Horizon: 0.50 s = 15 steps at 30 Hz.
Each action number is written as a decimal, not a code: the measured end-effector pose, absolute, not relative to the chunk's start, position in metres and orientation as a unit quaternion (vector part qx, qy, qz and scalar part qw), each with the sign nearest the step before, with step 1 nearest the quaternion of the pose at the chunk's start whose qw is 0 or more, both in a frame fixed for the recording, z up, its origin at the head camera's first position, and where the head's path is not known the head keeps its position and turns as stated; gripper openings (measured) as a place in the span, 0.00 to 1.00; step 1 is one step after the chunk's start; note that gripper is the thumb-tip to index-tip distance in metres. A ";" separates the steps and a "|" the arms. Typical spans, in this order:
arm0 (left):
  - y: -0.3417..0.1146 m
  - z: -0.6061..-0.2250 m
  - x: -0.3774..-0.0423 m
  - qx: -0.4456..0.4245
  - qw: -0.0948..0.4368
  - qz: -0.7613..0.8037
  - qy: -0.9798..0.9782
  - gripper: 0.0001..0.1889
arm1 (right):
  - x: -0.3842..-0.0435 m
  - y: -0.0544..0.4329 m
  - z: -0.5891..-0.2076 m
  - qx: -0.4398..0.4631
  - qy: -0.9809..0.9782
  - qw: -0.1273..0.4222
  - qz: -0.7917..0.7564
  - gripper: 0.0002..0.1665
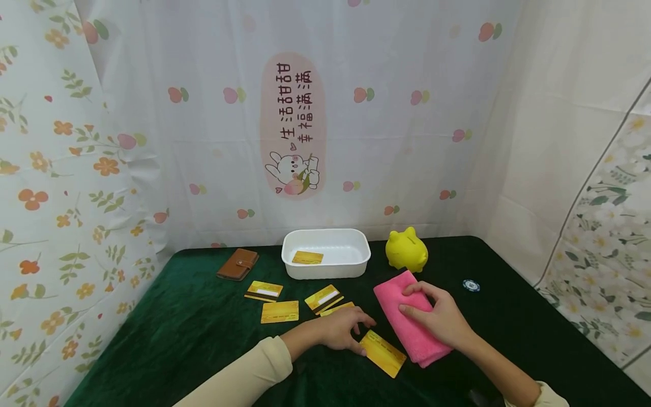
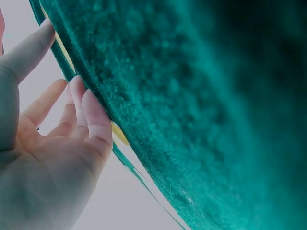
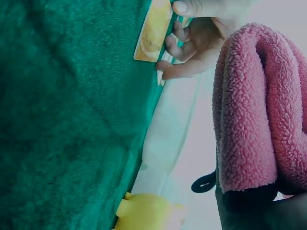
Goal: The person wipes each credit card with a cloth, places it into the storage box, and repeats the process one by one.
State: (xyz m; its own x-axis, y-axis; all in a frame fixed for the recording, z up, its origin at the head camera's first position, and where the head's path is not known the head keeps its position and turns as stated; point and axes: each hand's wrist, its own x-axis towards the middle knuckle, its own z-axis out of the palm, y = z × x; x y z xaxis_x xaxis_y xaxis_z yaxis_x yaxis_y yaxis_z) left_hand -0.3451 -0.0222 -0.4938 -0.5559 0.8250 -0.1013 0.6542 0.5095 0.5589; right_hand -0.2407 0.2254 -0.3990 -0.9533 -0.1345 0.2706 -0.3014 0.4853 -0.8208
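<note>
My right hand grips a folded pink towel above the table, thumb on its near face. In the right wrist view the towel shows thick folds and a black loop. My left hand is beside a gold bank card lying on the green cloth. Its thumb is at the card's left edge, and the other fingers are spread and slightly bent. Whether the thumb touches the card is hard to tell. Another gold card is partly hidden behind this hand.
Gold cards lie scattered left of centre. A white tray at the back holds a card. A brown wallet sits to its left, a yellow piggy bank to its right. A poker chip lies further right.
</note>
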 end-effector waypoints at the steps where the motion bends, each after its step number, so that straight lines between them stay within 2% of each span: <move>1: -0.022 -0.495 -0.346 0.433 0.182 0.233 0.851 0.32 | -0.241 0.226 -0.399 0.127 -0.858 0.085 0.491 0.16; 4: -0.020 -0.505 -0.354 0.440 0.181 0.219 0.852 0.33 | -0.242 0.227 -0.400 0.130 -0.857 0.088 0.491 0.16; 9: -0.022 -0.507 -0.355 0.448 0.184 0.209 0.849 0.27 | -0.243 0.227 -0.400 0.127 -0.858 0.084 0.491 0.16; 12: -0.024 -0.504 -0.351 0.447 0.187 0.216 0.848 0.22 | -0.242 0.226 -0.401 0.125 -0.858 0.080 0.492 0.16; 15: -0.023 -0.490 -0.338 0.431 0.183 0.214 0.857 0.24 | -0.242 0.225 -0.401 0.124 -0.860 0.081 0.489 0.16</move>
